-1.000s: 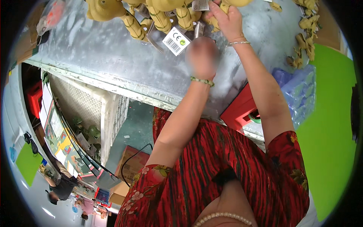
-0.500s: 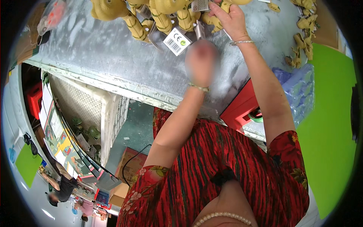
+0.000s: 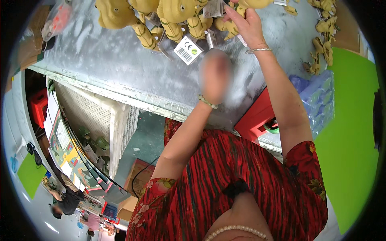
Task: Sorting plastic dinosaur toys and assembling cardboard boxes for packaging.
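Observation:
Several yellow toy dinosaurs [image 3: 176, 11] with dark green stripes stand along the upper edge of the grey metal table, cut off by the picture. White paper tags hang from them; one printed hang tag [image 3: 188, 50] faces me. My right hand [image 3: 250, 29], wearing a bangle, is closed at the fingers on a toy dinosaur [image 3: 230, 27] near the top middle; another white tag shows under the palm. My left hand [image 3: 216, 78], with a beaded bracelet, is over the table just below the tags. It is blurred, so its fingers and anything in them cannot be made out.
More toy pieces [image 3: 323, 44] line the table's right side. A red crate [image 3: 257, 114] and blue-tinted clear plastic packaging [image 3: 319, 100] are by my right arm. Below the table's left edge [image 3: 100, 91] stand a white perforated basket [image 3: 86, 108] and printed cards [image 3: 66, 136]. Other people are far left.
The toys, tags and table edge sit slightly lower in the picture. My left hand has shifted down a little; my right hand stays at the same toy.

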Motion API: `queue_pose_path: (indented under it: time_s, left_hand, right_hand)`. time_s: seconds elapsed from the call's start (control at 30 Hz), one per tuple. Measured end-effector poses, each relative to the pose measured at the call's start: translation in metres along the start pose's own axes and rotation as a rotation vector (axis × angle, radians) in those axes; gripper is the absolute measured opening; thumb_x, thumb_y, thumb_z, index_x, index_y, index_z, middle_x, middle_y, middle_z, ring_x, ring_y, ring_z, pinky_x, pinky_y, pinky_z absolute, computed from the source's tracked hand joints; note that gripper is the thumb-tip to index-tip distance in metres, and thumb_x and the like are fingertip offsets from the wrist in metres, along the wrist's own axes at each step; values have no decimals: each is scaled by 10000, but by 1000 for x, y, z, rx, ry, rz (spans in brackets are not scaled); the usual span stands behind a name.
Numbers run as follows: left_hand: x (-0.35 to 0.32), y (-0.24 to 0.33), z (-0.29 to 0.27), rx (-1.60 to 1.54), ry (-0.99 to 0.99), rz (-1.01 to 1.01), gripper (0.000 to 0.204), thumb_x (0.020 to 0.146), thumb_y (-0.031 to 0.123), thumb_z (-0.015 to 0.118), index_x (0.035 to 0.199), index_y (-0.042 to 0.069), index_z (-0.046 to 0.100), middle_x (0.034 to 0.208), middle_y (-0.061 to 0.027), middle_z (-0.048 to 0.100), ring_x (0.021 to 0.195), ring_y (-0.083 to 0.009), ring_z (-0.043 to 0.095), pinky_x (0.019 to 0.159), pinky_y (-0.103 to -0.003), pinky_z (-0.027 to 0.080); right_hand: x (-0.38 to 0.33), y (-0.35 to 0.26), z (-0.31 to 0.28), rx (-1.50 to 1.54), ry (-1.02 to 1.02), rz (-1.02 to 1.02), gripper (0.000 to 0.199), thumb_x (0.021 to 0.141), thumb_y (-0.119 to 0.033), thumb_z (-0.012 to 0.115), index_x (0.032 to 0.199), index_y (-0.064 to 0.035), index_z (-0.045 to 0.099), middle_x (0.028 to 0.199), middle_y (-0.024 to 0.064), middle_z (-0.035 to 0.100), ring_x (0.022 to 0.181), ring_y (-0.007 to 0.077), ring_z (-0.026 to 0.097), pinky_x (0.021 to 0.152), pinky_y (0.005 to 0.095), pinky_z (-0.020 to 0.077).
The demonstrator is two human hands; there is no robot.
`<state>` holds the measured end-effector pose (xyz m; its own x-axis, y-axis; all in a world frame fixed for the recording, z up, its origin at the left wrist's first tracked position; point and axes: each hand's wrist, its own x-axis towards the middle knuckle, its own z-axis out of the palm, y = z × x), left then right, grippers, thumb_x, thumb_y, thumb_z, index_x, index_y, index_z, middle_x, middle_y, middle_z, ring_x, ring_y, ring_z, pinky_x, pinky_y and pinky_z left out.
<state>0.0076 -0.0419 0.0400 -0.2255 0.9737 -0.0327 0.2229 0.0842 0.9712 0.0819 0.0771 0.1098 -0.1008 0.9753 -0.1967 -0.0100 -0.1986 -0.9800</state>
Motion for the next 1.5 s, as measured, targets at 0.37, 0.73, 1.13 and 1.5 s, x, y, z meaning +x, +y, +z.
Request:
queue_pose_path:
  time_s: [0.37, 0.73, 1.13, 1.5]
  left_hand:
    - [-2, -2, -9, 47, -52, 18, 172, 635, -56, 502, 793, 9, 523, 783, -125, 522, 690, -264, 512, 591, -325, 429]
    - [28, 4, 15, 640, -238, 272, 184, 734, 114, 426, 849, -6, 506, 1200, -189, 354, 915, -316, 461, 654, -376, 462]
    - [32, -4, 10, 721, -303, 422, 148, 700, 81, 427, 773, -19, 507, 1144, -215, 403, 810, -330, 505, 667, -366, 446]
    - [1, 0, -142, -51, -700, -393, 162, 740, 72, 548, 884, 0, 533, 926, -91, 556, 796, -153, 542, 674, -234, 433]
  right_hand:
    - [20, 25, -24, -143, -42, -92, 164, 765, -102, 548, 889, -17, 481, 702, 7, 530, 611, 61, 497, 517, 188, 405]
    - [8, 4, -5, -278, -64, -63, 120, 738, -89, 553, 826, -18, 511, 678, 21, 524, 602, 89, 506, 526, 223, 412]
    - [16, 47, -3, -635, 89, -593, 175, 684, -138, 560, 823, -31, 555, 707, 116, 564, 635, 262, 539, 565, 307, 438]
    - [2, 26, -15, -351, -7, -145, 257, 721, -60, 534, 953, 25, 467, 857, 90, 509, 787, 165, 485, 698, 280, 401]
